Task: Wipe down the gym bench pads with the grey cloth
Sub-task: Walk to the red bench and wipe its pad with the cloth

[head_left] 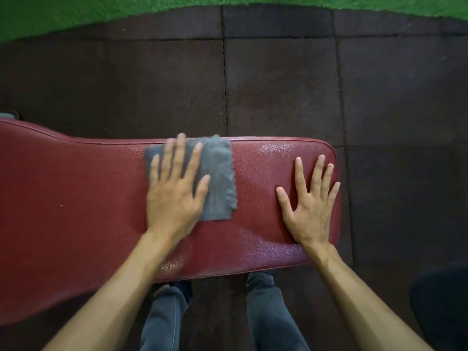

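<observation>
A dark red padded gym bench pad (pixel 76 198) runs across the view from the left edge to a rounded end at the right. The grey cloth (pixel 220 178) lies flat on the pad near its far edge, at the middle. My left hand (pixel 174 188) presses flat on the cloth with fingers spread, covering its left half; the hand is slightly blurred. My right hand (pixel 311 198) rests flat and open on the bare pad near its right end, apart from the cloth. Shiny damp patches show on the pad near its right end and its near edge.
Dark rubber floor tiles (pixel 278 84) surround the bench, with green turf (pixel 76 13) beyond them. My legs in grey trousers (pixel 266 312) stand against the bench's near edge. A dark object (pixel 445 307) sits at the lower right.
</observation>
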Demonstrator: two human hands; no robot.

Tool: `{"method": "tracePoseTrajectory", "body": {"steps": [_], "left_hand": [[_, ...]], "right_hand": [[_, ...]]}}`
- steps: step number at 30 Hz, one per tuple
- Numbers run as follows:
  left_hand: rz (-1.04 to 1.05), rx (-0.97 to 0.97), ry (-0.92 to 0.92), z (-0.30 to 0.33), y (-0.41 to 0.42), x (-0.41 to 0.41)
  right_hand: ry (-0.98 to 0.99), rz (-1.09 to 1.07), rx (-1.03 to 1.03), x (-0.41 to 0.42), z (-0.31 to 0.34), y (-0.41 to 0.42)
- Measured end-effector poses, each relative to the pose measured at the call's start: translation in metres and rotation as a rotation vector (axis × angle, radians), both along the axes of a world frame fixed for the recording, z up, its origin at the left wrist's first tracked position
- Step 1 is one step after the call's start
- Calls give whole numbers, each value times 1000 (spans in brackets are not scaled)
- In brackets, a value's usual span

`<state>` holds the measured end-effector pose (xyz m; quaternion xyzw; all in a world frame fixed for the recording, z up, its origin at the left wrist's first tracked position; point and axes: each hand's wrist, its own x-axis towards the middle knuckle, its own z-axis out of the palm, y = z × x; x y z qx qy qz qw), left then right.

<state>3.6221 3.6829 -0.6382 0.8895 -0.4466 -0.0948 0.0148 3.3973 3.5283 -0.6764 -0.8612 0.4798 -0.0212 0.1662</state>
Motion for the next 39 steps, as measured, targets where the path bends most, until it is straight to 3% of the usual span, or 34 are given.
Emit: {"method": "tracePoseTrajectory", "body": {"steps": [5, 8, 12, 17, 20, 24, 27, 30, 32, 35, 39], "left_hand": [[24, 93, 1, 2, 108, -81], [-19, 73, 2, -3, 86, -102], [-217, -12, 17, -5, 1, -43], [-1, 14, -28, 5, 28, 42], [79, 46, -39, 13, 88, 16], [10, 84, 3, 10, 135, -57], [-100, 22, 1, 3, 100, -47], [-220, -37, 8, -1, 40, 13], [-177, -37, -14, 1, 24, 58], [-36, -8, -53, 9, 64, 103], [121, 48, -23, 24, 155, 57]], "right_hand": [[34, 23, 22, 15, 7, 17], [18, 46, 30, 26, 9, 33], [0, 38, 32, 25, 9, 34], [8, 2, 65, 37, 13, 48], [2, 3, 82, 53, 15, 58], [0, 29, 69, 76, 20, 80], [5, 19, 57, 80, 20, 84], [-9, 13, 72, 78, 20, 83], [-7, 14, 78, 77, 21, 83], [1, 5, 72, 81, 23, 86], [6, -19, 66, 95, 27, 101]]}}
